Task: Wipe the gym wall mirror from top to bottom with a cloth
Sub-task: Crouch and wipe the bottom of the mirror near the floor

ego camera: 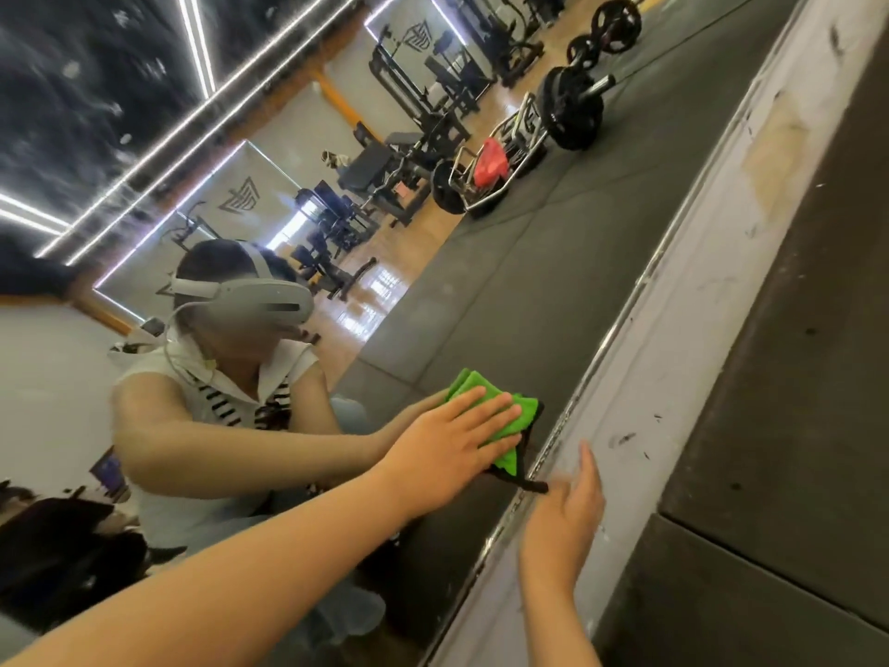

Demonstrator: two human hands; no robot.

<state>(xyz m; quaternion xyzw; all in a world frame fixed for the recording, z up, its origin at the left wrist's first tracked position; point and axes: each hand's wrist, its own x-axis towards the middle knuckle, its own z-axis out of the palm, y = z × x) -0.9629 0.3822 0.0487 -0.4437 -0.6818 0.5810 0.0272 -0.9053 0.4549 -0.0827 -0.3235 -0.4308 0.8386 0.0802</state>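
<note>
Green cloth (pixel 500 411), folded, with a dark edging showing along one side: lying flat against the wall mirror (pixel 481 291), low on the glass and just beside the metal trim (pixel 642 286) that is bordering the mirror's bottom edge. A dark strip of the cloth is trailing across that trim.

Hands, two, bare:
- Left hand (pixel 457 440): pressing the cloth to the glass, palm on the fabric, fingers straight and slightly spread, not curling round it. Its bare forearm is reaching in from the lower left.
- Right hand (pixel 565 517): released and holding nothing, fingers straight and close together. It is hovering by the pale wall strip (pixel 697 262) below the trim, near the cloth's dark end. Whether it is touching the strip cannot be told, as the hand is showing some blur.

Pale wall strip: scuffed, carrying dark smears and a worn tan patch, running between the trim and the dark rubber floor mat (pixel 793 402).

Mirror, reflected contents: a crouching person in a pale sleeveless top who is wearing a grey headset (pixel 260 300), the reflected arm meeting the cloth; a loaded barbell (pixel 572 108) lying on dark matting; a red bag (pixel 490 161) sitting in a metal frame; benches and machines standing on a glossy wooden floor; white light strips (pixel 192 117) glowing across a dark ceiling.
</note>
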